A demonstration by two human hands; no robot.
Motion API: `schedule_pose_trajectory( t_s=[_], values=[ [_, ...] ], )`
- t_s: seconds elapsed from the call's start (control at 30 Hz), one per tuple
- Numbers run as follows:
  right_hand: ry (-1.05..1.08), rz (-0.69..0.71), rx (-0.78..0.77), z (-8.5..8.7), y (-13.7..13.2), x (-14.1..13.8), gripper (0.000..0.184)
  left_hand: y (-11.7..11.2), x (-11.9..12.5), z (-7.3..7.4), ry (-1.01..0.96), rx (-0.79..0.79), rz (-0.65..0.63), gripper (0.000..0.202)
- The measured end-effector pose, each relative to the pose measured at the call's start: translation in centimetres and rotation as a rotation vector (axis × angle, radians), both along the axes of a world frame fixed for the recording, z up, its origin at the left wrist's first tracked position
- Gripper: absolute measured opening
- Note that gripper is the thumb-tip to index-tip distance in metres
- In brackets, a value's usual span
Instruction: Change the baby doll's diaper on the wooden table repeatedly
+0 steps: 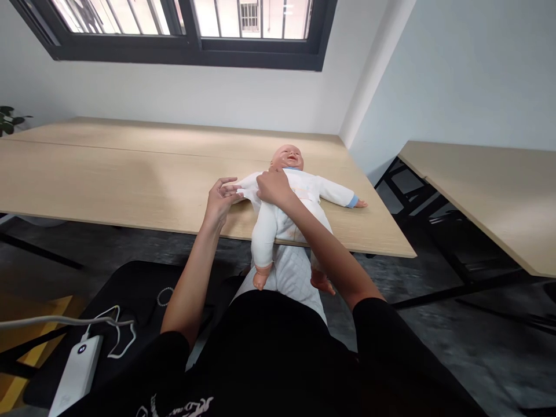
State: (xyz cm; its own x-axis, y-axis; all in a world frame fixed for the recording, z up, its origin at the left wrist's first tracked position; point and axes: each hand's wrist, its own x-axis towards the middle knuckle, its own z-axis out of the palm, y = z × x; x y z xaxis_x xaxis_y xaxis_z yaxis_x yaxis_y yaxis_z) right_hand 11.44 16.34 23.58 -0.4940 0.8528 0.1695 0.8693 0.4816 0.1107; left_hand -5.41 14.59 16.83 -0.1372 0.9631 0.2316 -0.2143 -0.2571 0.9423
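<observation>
A baby doll (292, 157) lies on its back at the near edge of the table, its legs hanging over the edge toward my lap. It wears a white top (306, 184) with blue trim at neck and cuff, and white trousers (264, 229). My left hand (221, 200) is at the end of the sleeve (248, 184) on the left of the picture, thumb and fingers on the cloth; that doll hand does not show. Over the chest near the same shoulder, my right hand (273, 186) is closed on the top, fingertips hidden. The other doll arm stretches out to the right.
The light wood table (174, 174) runs left below a window (186, 49). Another table (486, 185) stands at right across a gap. On a black chair (143, 278) at lower left lie a white power bank (78, 370) with a cable and a bracelet (164, 296).
</observation>
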Motion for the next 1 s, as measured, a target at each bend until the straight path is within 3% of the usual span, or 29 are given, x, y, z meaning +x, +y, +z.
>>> schedule_pose_trajectory(
  t_s=[0.13, 0.23, 0.37, 0.47, 0.53, 0.73, 0.9, 1.0],
  values=[
    [0.167, 0.192, -0.1, -0.2, -0.4, 0.7, 0.043, -0.3, 1.4, 1.1, -0.017, 0.016, 0.045, 0.051],
    [0.28, 0.234, -0.199, -0.5, -0.6, 1.2, 0.05, -0.5, 2.3, 1.4, -0.005, 0.035, 0.066, 0.044],
    [0.531, 0.273, -0.26, -1.1, -0.3, 1.6, 0.035, -0.6, 2.9, 1.2, -0.025, 0.041, 0.11, 0.04],
    [0.674, 0.213, -0.21, -1.2, 0.1, 1.9, 0.018, -0.7, 2.9, 0.8, -0.044, 0.08, 0.157, 0.038],
    [0.72, 0.184, -0.167, -1.2, 0.2, 1.9, 0.016, -0.8, 3.0, 0.3, -0.047, 0.086, 0.129, 0.035],
    [0.713, 0.197, -0.129, -1.2, 0.3, 2.0, 0.015, -0.4, 3.9, -1.3, 0.009, -0.014, -0.109, 0.027],
    [0.762, 0.225, -0.134, -1.1, 0.2, 1.9, 0.014, 0.1, 4.7, -1.4, 0.097, 0.015, -0.075, 0.01],
    [0.825, 0.29, -0.172, -1.0, 0.2, 1.6, 0.017, 0.3, 5.1, -1.5, 0.152, 0.045, -0.006, 0.012]
  ],
)
